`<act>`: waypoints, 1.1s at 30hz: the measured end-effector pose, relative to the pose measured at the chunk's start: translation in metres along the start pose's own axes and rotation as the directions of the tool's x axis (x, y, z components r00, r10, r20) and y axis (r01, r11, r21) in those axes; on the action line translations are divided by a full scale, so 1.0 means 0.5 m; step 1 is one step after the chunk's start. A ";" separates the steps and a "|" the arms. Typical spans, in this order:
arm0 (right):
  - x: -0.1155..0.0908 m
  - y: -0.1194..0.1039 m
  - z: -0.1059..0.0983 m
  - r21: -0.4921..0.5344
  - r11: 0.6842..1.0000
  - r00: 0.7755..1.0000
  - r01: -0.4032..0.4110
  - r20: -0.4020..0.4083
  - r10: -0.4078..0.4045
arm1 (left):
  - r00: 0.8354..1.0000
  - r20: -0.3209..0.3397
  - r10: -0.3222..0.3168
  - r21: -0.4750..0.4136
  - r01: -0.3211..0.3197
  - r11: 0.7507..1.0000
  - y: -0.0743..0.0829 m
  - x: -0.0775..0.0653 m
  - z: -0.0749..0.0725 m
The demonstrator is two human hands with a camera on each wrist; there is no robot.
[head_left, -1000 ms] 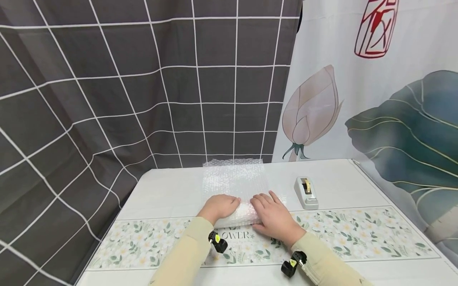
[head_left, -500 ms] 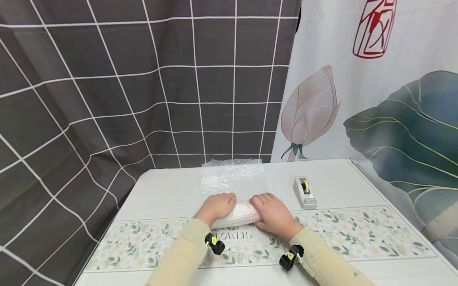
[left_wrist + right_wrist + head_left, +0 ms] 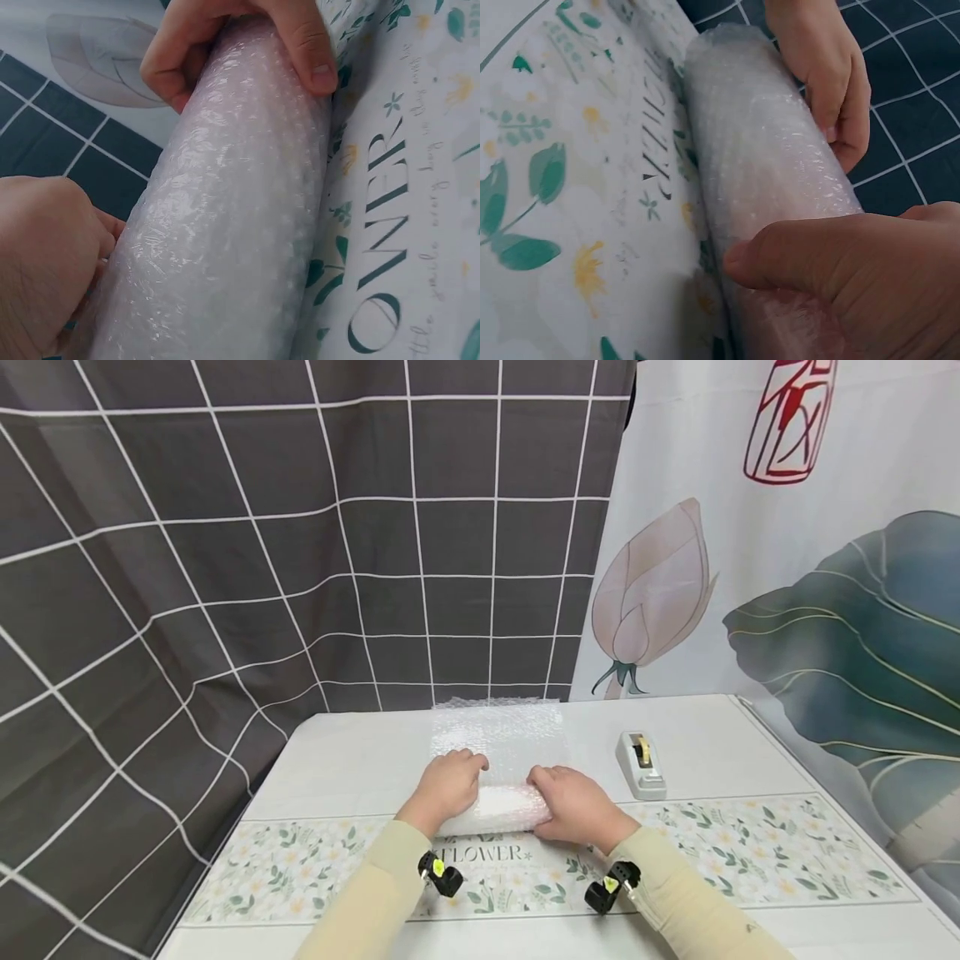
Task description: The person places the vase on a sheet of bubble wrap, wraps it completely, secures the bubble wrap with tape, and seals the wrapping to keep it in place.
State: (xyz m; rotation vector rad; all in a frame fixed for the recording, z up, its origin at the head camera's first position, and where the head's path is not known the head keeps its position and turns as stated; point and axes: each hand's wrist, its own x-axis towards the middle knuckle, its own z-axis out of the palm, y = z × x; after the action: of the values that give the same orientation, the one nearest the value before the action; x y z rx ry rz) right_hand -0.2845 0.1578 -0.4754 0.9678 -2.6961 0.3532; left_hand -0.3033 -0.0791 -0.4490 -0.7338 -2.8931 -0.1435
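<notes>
A roll of bubble wrap (image 3: 498, 810) lies crosswise on the table, with a flat sheet of bubble wrap (image 3: 502, 735) stretching away behind it. My right hand (image 3: 573, 806) grips the roll's right end. In the right wrist view its thumb (image 3: 780, 251) lies along the near side; in the left wrist view its fingers reach over the far side. At the roll's left end, my left hand (image 3: 446, 789) has curled fingers at the far side, pinching the wrap there. In the right wrist view the left hand (image 3: 829, 82) is partly hidden behind the roll. A pinkish tint shows through the layers; what is inside cannot be made out.
A white tape dispenser (image 3: 641, 766) with yellow tape stands to the right of the sheet. The white table cover has a floral band (image 3: 750, 852) with lettering. A dark checked curtain (image 3: 450, 527) and a white printed curtain (image 3: 675, 635) hang behind the table.
My left hand has shifted slightly left and away from me, uncovering more of the roll. The right hand's fingers have drawn in from spread to curled round the roll's right end.
</notes>
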 end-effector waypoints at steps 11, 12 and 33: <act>0.016 0.006 -0.021 0.142 0.988 0.990 -0.066 0.133 0.047 | 0.995 -0.029 0.096 0.066 -0.094 0.993 0.024 -0.045 0.003; 0.017 0.007 -0.023 0.155 0.985 0.987 -0.079 0.150 0.055 | 0.995 -0.021 0.099 0.070 -0.097 0.993 0.024 -0.046 0.005; 0.013 0.021 -0.021 0.175 0.979 0.984 -0.105 0.164 0.076 | 0.996 0.050 0.079 0.154 -0.086 0.984 0.021 -0.032 0.032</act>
State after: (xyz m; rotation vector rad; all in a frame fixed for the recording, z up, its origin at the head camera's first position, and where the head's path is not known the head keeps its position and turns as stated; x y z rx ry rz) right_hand -0.2943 0.1651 -0.4648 0.9589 -2.8981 0.5752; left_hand -0.2864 -0.0755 -0.4670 -0.8359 -2.8674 0.1098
